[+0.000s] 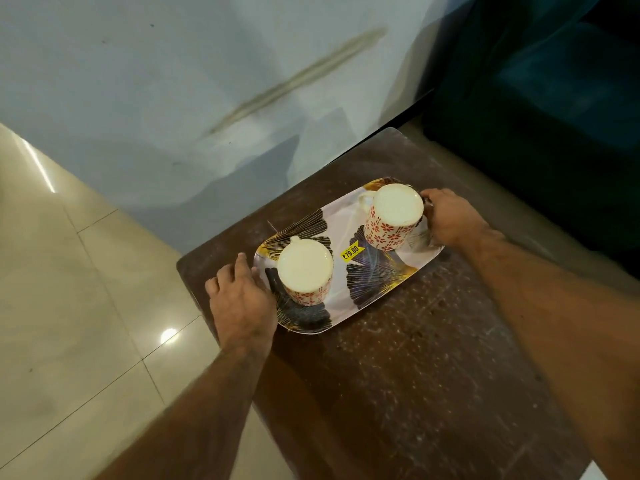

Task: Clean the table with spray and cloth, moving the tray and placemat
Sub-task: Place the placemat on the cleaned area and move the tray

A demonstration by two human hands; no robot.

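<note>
The near part of the dark brown wooden surface [415,375] is bare and shows many pale scratches and spots. Further on, in the far half of it, lies the tray [377,282], a rounded rectangle with a pattern of black and gold leaves. Its long axis runs from the near left to the far right, almost along the far edge of the surface.

The left hand [239,299] is at the near-left short end of the tray. Its fingers are slightly spread and bent, and they touch the rim there; if they go under the rim, I cannot tell. The right hand [450,220] is at the far-right end, with the fingers curled around that rim.

On the tray stand two white mugs with red flowers, both upright. The left mug [304,271] is near the left hand, the right mug [393,220] is just beside the right hand. Between them a yellow price sticker [352,251] is on the tray.

Left of the surface is a beige tiled floor [69,271]. Behind is a pale wall [173,81], and at the far right a dark teal sofa [536,98].
</note>
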